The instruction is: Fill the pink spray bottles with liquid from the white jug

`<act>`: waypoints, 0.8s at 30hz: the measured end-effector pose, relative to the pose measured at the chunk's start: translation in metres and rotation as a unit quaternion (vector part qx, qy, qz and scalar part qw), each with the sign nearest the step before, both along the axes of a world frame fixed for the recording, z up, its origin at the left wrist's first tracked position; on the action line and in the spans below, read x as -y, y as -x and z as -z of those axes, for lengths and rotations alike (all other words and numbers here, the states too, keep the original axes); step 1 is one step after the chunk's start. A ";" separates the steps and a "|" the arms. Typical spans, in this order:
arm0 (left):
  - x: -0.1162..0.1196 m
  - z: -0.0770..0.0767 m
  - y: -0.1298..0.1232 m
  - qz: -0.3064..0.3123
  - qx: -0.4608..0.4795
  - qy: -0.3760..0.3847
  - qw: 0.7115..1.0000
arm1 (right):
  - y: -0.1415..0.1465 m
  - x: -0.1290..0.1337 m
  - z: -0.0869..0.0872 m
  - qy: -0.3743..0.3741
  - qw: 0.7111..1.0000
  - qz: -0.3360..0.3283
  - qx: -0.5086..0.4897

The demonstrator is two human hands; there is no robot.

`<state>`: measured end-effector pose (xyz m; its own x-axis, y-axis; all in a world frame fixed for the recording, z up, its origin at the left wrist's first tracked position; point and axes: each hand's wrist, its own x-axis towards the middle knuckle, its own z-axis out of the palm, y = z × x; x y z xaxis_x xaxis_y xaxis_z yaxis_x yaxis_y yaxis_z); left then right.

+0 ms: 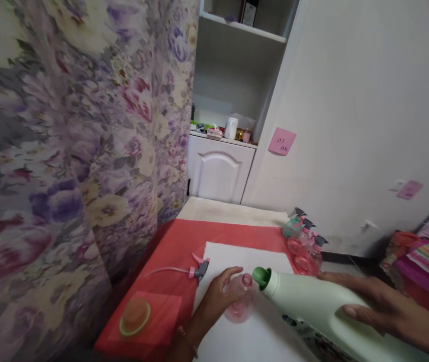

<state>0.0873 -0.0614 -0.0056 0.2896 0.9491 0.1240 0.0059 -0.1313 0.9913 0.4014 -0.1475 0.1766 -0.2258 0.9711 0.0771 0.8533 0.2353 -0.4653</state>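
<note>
My left hand (225, 289) is closed around a clear pink spray bottle (241, 311), which stands on a white sheet (233, 342) with its mouth uncovered. In my right hand (376, 301) is a large pale green detergent bottle (308, 296), tipped onto its side. Its green pouring spout (261, 276) points left, close beside the mouth of the pink bottle. No liquid stream can be made out between them. A grey and pink spray nozzle (200, 269) with a long tube lies left of my left hand.
Several spray bottles (305, 244) with grey heads stand at the table's right back edge. On the red cloth (154, 261) lie a pink square and an orange round cap (135, 317) with a light green rim. A floral curtain (86, 151) hangs along the left.
</note>
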 end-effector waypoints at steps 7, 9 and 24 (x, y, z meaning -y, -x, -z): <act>0.000 -0.005 -0.003 0.015 0.004 0.016 1.000 | -0.008 -0.010 -0.001 0.106 0.991 -0.058 0.061; 0.000 -0.006 -0.004 0.014 0.005 0.019 1.000 | -0.011 -0.013 -0.001 0.105 0.991 -0.053 0.070; -0.004 0.001 -0.008 0.021 0.022 0.027 0.999 | 0.013 -0.019 -0.025 0.099 0.984 -0.094 0.115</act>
<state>0.0948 -0.0577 -0.0064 0.3248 0.9418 0.0870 -0.0419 -0.0775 0.9961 0.3888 -0.1280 0.2016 -0.3920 0.9015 -0.1833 0.8915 0.3230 -0.3178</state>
